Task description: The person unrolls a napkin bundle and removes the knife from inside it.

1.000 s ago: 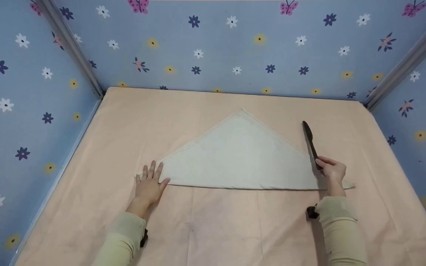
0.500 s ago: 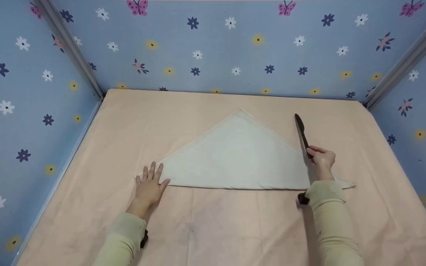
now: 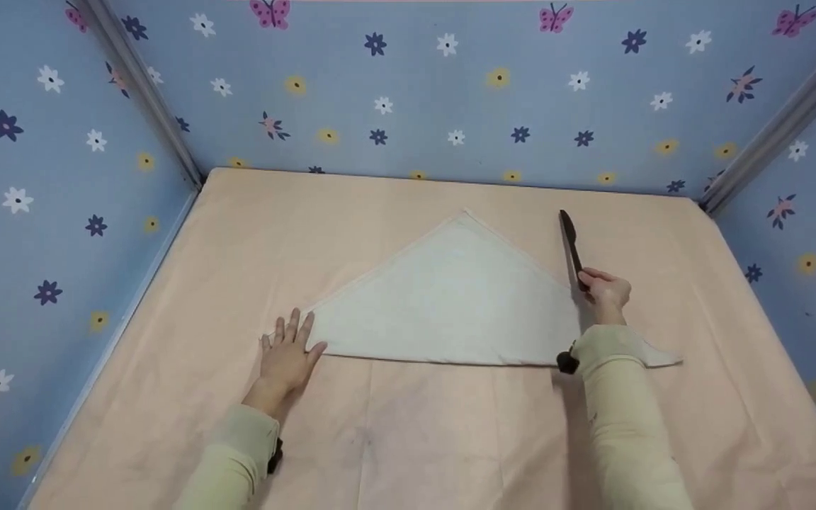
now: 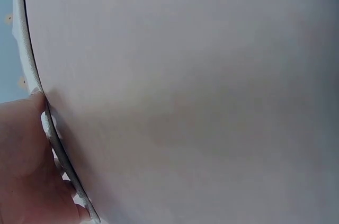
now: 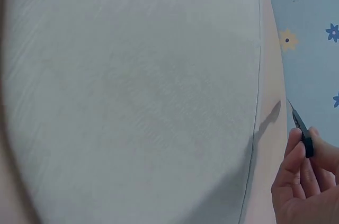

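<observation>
A pale cloth [image 3: 443, 304] folded into a triangle lies on the table, its peak toward the back wall. On its left corner rests my left hand [image 3: 286, 363], fingers spread and flat; the left wrist view shows this hand [image 4: 32, 166] at the cloth's folded edge. My right hand [image 3: 606, 292] grips a black table knife [image 3: 569, 230] by its handle end, blade pointing away from me. The hand is over the cloth's right side, and the knife's shadow falls beneath it. In the right wrist view, fingers and thumb pinch the knife [image 5: 303, 131] above the cloth's edge.
A peach tablecloth [image 3: 422, 439] with creases covers the table. Blue flowered panels [image 3: 415, 92] stand behind and at both sides, with metal poles [image 3: 149, 99] at the back corners. A small black device [image 3: 567, 363] sits at the right sleeve cuff.
My right hand has moved left and toward the back with the knife, uncovering more of the cloth's right corner. The left hand has stayed in place on the cloth.
</observation>
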Action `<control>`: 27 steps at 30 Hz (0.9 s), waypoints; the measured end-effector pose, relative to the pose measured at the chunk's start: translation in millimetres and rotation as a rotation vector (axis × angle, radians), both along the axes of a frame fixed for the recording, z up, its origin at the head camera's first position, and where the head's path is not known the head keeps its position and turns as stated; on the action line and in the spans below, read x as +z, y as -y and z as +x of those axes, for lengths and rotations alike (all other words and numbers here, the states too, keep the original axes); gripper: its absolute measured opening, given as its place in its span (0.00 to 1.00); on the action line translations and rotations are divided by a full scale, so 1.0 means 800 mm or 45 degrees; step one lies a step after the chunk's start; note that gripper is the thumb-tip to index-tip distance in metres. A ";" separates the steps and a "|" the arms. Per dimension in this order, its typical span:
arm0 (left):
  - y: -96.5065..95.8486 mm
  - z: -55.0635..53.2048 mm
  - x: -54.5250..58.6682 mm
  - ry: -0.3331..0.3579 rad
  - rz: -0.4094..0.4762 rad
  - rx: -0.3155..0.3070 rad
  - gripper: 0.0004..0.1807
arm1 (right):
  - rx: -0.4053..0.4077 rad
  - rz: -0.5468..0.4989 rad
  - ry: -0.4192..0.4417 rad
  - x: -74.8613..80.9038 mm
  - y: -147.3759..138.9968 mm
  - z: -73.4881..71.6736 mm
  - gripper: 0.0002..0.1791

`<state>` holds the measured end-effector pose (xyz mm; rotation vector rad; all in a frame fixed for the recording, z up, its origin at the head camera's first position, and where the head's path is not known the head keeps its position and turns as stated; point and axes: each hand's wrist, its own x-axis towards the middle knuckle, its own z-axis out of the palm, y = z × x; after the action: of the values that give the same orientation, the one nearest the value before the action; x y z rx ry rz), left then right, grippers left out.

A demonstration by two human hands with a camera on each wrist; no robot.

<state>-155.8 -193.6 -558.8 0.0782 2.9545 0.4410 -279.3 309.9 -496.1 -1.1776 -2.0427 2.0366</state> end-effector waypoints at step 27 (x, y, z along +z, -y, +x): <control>0.001 0.000 0.000 0.009 -0.023 0.007 0.35 | 0.070 0.109 0.056 -0.026 0.002 -0.019 0.20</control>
<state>-156.1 -194.2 -558.9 0.0658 2.9518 0.4142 -294.2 308.1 -516.8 -1.1750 -2.1822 1.9416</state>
